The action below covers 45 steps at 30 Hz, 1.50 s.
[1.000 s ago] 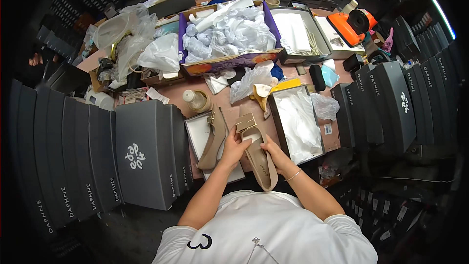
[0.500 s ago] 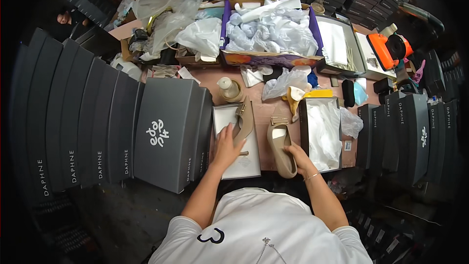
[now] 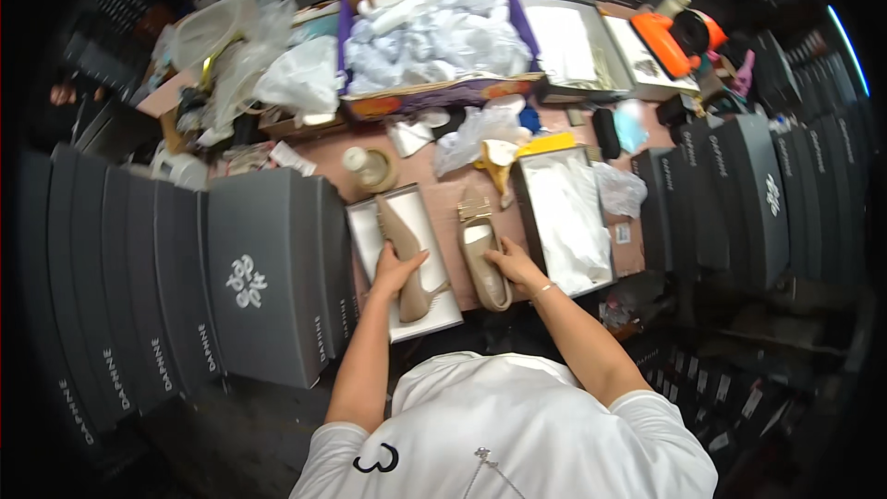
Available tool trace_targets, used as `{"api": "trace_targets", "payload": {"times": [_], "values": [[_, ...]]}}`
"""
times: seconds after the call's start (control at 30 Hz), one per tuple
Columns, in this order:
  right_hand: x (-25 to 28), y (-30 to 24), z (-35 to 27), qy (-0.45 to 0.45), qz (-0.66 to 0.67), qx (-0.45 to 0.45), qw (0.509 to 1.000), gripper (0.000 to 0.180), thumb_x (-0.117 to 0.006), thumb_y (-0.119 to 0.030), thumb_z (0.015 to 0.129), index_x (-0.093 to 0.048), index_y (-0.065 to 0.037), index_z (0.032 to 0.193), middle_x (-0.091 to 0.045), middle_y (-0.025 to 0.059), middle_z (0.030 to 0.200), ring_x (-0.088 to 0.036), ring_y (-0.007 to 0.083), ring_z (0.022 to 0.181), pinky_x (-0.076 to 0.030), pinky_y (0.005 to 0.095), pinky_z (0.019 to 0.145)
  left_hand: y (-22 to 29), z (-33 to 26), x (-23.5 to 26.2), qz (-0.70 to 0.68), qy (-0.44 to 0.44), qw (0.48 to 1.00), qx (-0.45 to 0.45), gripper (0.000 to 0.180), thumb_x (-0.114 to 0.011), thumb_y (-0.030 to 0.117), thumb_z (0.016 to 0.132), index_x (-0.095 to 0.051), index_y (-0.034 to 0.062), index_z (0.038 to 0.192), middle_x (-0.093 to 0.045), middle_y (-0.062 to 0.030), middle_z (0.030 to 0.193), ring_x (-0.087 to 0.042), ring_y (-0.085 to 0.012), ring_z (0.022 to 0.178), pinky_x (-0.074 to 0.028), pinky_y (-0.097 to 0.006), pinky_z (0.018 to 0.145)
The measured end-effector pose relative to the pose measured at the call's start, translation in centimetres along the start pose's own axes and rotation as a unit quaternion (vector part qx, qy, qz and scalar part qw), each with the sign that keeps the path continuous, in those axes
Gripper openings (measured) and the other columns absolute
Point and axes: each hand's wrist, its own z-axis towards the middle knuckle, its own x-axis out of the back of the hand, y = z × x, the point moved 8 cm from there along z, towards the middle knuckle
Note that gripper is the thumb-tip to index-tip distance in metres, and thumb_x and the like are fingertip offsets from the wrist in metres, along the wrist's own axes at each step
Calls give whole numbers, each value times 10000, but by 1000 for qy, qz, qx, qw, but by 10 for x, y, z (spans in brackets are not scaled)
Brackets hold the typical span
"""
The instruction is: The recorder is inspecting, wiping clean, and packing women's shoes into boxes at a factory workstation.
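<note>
A beige high-heeled shoe (image 3: 418,303) lies on its side over a shallow white-lined box part (image 3: 432,263), its thin heel pointing right. My left hand (image 3: 397,270) is closed round its middle, thumb across it. To the right, its beige mate (image 3: 480,263) with a metallic bow ornament at the toe shows its opening upward. My right hand (image 3: 519,266) grips this shoe's right side, with the thumb at the opening's edge. Right of that hand stands an open dark shoe box (image 3: 528,187) with white tissue paper (image 3: 568,222) in it.
Dark shoe boxes (image 3: 268,268) line the left side, and more boxes (image 3: 739,194) stand at right. A purple carton (image 3: 443,92) of crumpled paper stands behind. Nearer are a jar with a pale cap (image 3: 365,166), a yellow-and-white cloth (image 3: 499,157) and an orange tool (image 3: 663,42).
My left hand has closed on the left shoe, and that shoe has turned so its heel points right. My right hand keeps its grip on the other shoe. The view has shifted.
</note>
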Motion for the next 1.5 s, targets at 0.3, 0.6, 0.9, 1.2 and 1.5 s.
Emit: {"api": "trace_targets", "payload": {"times": [0.3, 0.6, 0.9, 1.2, 1.5], "values": [[36, -103, -94, 220, -376, 370, 821, 627, -697, -165, 793, -428, 20, 1329, -503, 248, 1259, -501, 370, 1158, -403, 404, 989, -21, -45, -9, -174, 4, 979, 109, 482, -694, 203, 863, -441, 64, 1250, -583, -40, 919, -585, -149, 800, -511, -317, 687], [193, -142, -91, 384, -463, 302, 739, 575, -611, -45, 802, -414, -13, 1342, -437, 240, 1331, -432, 422, 1209, -356, 460, 1026, 33, -64, 0, -20, 145, 978, -151, 496, -630, 56, 863, -437, 40, 1319, -512, -94, 1197, -519, -155, 1029, -458, -290, 839], [262, -111, -42, 414, -537, 272, 682, 198, -536, -123, 853, -604, -43, 1020, -548, 196, 1181, -474, 379, 1163, -294, 577, 1029, 148, -86, -86, 82, -24, 956, -279, 399, -655, 32, 820, -543, -4, 1201, -538, -108, 1153, -568, -177, 958, -492, -284, 798], [102, -196, -178, 19, -421, 339, 841, 177, -616, -150, 839, -543, 0, 896, -581, 217, 771, -568, 418, 760, -453, 443, 673, 293, -131, -214, 369, -222, 668, -606, 547, -768, 305, 707, -587, 71, 1167, -473, -182, 1315, -372, -362, 1298, -295, -501, 1056], [97, -172, -170, 52, -506, 311, 803, 204, -698, -143, 762, -628, -5, 896, -630, 177, 822, -614, 359, 777, -470, 400, 684, 185, -52, -112, 327, -164, 883, -294, 189, -632, 91, 740, -615, -8, 900, -641, -159, 829, -619, -320, 789, -487, -371, 744]]}}
